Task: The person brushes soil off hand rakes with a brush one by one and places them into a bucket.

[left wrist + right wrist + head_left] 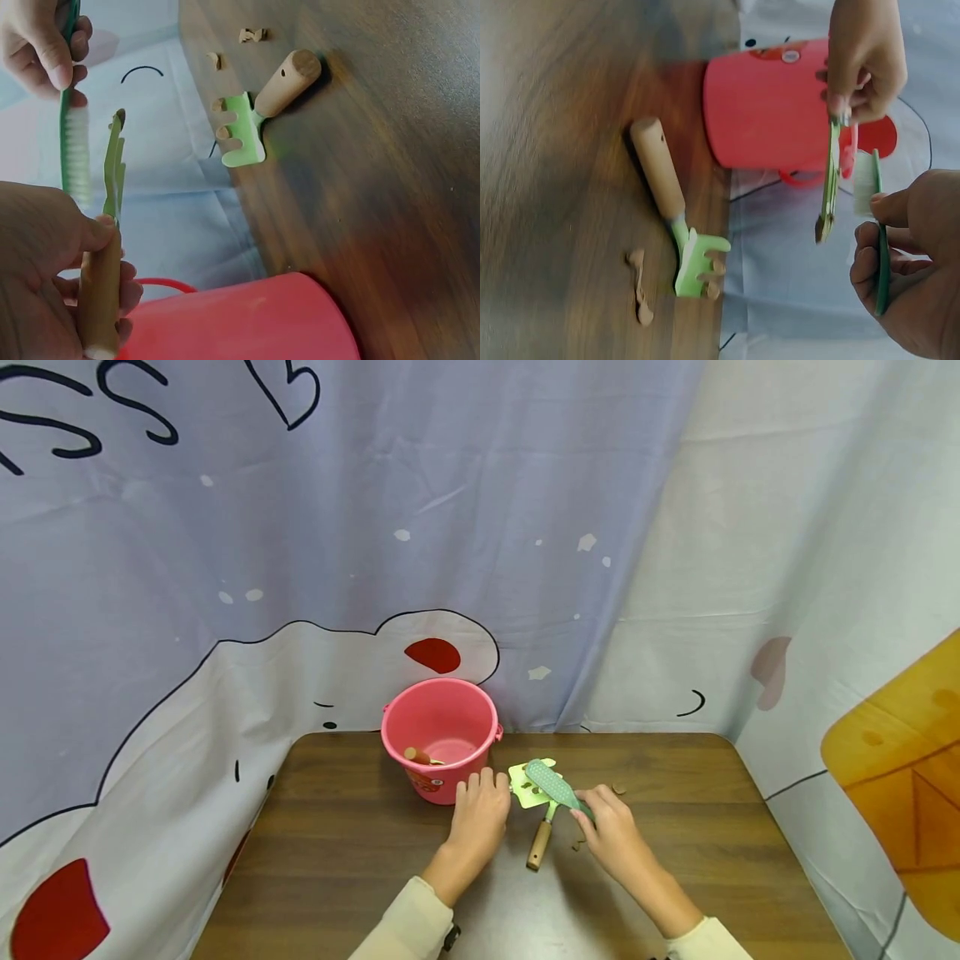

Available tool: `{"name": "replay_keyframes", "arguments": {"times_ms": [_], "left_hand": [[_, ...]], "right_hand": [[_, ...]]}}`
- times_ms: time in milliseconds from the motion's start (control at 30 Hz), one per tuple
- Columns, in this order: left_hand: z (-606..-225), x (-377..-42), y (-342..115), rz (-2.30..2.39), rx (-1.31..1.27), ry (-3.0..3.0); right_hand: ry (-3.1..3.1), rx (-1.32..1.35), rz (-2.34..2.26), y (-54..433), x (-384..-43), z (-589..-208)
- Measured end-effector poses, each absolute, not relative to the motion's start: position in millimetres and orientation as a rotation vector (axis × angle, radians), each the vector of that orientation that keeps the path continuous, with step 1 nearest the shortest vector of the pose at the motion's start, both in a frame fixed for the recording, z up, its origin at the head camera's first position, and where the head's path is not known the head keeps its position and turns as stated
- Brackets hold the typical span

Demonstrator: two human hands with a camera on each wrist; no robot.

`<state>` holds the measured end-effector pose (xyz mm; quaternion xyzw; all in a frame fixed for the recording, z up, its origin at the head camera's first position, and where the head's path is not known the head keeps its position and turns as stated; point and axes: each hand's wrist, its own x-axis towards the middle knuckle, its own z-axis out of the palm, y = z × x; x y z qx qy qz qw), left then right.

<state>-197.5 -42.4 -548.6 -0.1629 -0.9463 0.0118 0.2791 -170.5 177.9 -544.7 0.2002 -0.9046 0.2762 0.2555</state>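
Note:
My left hand (480, 817) grips the wooden handle of a small garden tool (100, 289). Its light green head is edge-on in both wrist views, with a brown lump at the tip. In my right hand (613, 828) is a green brush (551, 783), pinched by its handle, white bristles turned toward the tool's head. The brush overlaps that head in the head view. Below them on the table lies a small green hand rake (660, 169) with a wooden handle; brown clay-like bits sit at its tines.
A pink bucket (442, 785) stands left of the tools at the table's back edge, a wooden-handled tool (417, 756) inside it. Brown pieces (639, 289) lie on the wooden table (337, 860). A printed curtain (487, 485) hangs right behind.

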Motion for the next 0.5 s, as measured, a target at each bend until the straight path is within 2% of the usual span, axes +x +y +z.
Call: {"name": "replay_keyframes", "arguments": {"times_ms": [500], "left_hand": [[-551.4, -195.5, -37.7, 0.095, -0.426, -2.481]], "right_hand": [[-2.565, 0.505, 0.605, 168.6, -165.0, -536.0]]}}
